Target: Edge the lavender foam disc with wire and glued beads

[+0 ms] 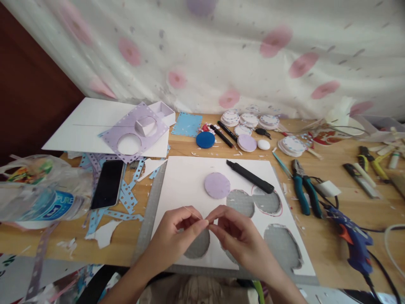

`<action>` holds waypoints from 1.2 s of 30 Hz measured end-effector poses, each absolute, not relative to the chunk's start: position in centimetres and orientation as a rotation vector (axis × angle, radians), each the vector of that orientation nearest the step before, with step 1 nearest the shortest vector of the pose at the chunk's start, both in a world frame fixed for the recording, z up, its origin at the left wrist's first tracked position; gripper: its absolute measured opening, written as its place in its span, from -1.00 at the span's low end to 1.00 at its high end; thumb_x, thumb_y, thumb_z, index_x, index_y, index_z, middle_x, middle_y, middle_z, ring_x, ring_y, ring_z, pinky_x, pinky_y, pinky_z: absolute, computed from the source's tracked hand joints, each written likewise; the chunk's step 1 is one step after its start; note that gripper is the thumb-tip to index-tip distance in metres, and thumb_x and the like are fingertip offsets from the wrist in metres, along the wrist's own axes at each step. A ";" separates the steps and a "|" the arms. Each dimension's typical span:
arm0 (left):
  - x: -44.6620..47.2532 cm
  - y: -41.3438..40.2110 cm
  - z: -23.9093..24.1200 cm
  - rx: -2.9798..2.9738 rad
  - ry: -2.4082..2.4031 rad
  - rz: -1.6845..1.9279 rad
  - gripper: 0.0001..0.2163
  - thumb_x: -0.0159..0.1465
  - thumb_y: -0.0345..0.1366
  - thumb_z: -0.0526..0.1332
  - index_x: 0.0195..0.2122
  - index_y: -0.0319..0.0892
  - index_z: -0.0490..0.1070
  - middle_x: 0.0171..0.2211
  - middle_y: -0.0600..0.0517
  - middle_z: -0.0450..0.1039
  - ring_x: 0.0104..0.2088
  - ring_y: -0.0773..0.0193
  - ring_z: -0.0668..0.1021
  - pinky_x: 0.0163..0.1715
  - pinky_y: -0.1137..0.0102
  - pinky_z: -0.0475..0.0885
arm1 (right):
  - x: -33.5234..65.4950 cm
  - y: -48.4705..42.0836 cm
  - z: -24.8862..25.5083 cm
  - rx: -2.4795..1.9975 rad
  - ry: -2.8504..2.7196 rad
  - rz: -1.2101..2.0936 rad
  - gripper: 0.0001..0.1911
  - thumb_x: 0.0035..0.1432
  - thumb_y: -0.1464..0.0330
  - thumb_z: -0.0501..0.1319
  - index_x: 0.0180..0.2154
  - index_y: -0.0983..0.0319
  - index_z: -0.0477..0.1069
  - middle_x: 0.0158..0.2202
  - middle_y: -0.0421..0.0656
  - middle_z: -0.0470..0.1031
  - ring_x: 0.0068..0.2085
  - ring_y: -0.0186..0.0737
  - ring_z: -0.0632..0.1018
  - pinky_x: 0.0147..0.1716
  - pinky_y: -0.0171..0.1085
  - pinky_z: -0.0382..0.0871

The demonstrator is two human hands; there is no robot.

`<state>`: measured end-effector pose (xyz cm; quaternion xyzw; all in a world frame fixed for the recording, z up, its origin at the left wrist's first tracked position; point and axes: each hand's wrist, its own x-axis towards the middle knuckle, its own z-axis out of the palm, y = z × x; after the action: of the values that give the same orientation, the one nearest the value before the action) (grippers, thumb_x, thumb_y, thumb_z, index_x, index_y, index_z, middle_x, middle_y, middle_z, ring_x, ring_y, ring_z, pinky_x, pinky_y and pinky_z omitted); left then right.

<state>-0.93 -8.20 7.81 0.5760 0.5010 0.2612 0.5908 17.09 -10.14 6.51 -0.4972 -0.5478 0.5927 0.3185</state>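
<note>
Just above the near half of a white sheet (186, 173), a fine pale strand (192, 212) ran into the fingertips of the left hand (177, 236), pinched there between thumb and forefinger. The right hand (237, 236) had its thumb and forefinger drawn in to the same spot; whether they gripped the strand too, I could not tell. There was most room ahead and to the left, where plain paper reached the far edge. A lilac disc (217, 185) lay just beyond the knuckles. Ragged round holes (283, 245) broke up the right side, and a black marker (249, 176) slanted near the far right corner. The strand looked hair-thin, part of it hidden by fingers. A grey mat (147, 236) showed around the sheet's borders. Farther out on the wooden table (126, 249), a phone (107, 184) lay among blue offcuts (128, 198) to the left, pliers (300, 194) and a blue glue gun (351, 236) to the right. Beyond were a blue disc (205, 139), stacked white rounds (230, 118) and a flowered curtain (202, 50).
</note>
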 end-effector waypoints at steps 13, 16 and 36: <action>-1.0 -8.3 7.7 1.222 1.092 0.578 -0.69 0.28 -0.11 0.13 -0.47 -0.25 0.41 -0.57 0.08 0.32 -0.55 0.41 0.35 -0.54 0.51 0.23 | 16.8 -9.8 6.8 -1.366 -1.403 1.526 -0.77 0.17 0.18 0.22 -0.31 0.22 0.44 -0.64 -0.33 0.20 -0.60 -0.44 0.22 -0.63 -0.40 0.03; -1.0 -8.3 7.7 1.233 1.112 0.577 -0.68 0.29 -0.11 0.11 -0.47 -0.25 0.41 -0.57 0.08 0.32 -0.54 0.40 0.36 -0.54 0.51 0.24 | 16.8 -9.6 6.9 -1.380 -1.423 1.512 -0.77 0.17 0.17 0.21 -0.30 0.22 0.46 -0.62 -0.31 0.24 -0.59 -0.44 0.23 -0.62 -0.40 0.04; -0.4 -8.5 7.8 1.283 1.165 0.694 -0.77 0.28 -0.19 0.15 -0.40 -0.25 0.44 -0.52 0.07 0.36 -0.53 0.42 0.36 -0.53 0.53 0.26 | 16.7 -9.6 6.5 -1.412 -1.385 1.503 -0.78 0.15 0.18 0.24 -0.32 0.21 0.42 -0.64 -0.34 0.16 -0.57 -0.42 0.19 -0.60 -0.38 0.01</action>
<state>-0.35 -8.50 7.83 0.5525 0.5015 0.2987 0.5950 16.67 -9.59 6.45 -0.5379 -0.5278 0.5725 0.3230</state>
